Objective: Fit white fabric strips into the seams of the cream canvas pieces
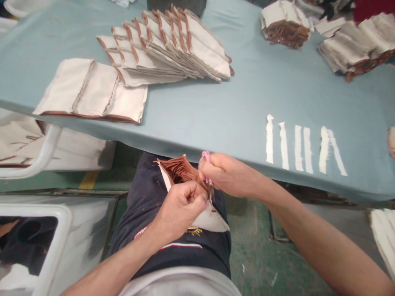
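Observation:
A white fabric piece with a brown fringed inside (182,169) lies across my lap, over dark trousers. My left hand (182,205) is closed, thumb and fingers pinching this fabric near its right edge. My right hand (224,172) is wrapped round a small pink-handled cutting tool (206,157), which looks like thread snips. Its metal end points down against the fabric's edge, just right of my left fingertips. Part of the fabric is hidden behind my left hand.
On the blue-covered table (197,111) lie a fanned stack of brown-edged white fabric pieces (169,45), a flat pile (92,90) at left and several white strips (298,148) at right. More bundles (354,45) sit at the far right. White bins (66,213) stand at lower left.

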Tool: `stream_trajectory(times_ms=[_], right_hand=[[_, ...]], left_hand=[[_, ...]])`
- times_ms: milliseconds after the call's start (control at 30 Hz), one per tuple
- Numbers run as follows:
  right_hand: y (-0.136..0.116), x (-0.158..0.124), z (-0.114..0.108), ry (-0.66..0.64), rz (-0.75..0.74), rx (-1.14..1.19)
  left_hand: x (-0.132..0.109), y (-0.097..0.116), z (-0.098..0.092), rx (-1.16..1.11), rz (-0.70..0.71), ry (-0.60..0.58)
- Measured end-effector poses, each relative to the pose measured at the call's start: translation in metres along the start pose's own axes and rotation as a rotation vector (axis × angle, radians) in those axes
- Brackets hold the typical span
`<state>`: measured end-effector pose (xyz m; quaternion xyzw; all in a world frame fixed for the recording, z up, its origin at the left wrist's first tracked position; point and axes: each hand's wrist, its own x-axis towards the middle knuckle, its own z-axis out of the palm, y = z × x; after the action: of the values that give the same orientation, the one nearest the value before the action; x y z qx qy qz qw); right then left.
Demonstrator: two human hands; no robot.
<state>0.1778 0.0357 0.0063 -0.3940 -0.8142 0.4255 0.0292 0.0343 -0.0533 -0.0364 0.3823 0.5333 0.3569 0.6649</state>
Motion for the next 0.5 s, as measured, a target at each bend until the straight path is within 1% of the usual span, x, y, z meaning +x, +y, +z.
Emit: stream_trajectory(times_ms=[67,133,267,333,500], right_hand=[[0.005,0.008,0.001,-0.032,-0.036,-0.065],[0.006,0.011,0.005,-0.021,-0.099,-0.159],[0.002,0.006,0.010,-0.035,-0.222,-0.421],[0.000,0.003,0.010,-0.058,-0.223,-0.487],[-0.009,-0.003,0.009,-0.139,-0.181,-0.561]], left_hand=[[-0.001,-0.001,0.000,-0.050,-0.036,-0.003],[-0.002,-0.004,0.001,-0.107,-0.094,-0.010],[-0.005,-0.010,0.005,-0.206,-0.225,-0.002],[-0.007,-0.012,0.007,-0.221,-0.255,0.009],[-0.009,-0.014,0.009,-0.216,-0.263,0.020]])
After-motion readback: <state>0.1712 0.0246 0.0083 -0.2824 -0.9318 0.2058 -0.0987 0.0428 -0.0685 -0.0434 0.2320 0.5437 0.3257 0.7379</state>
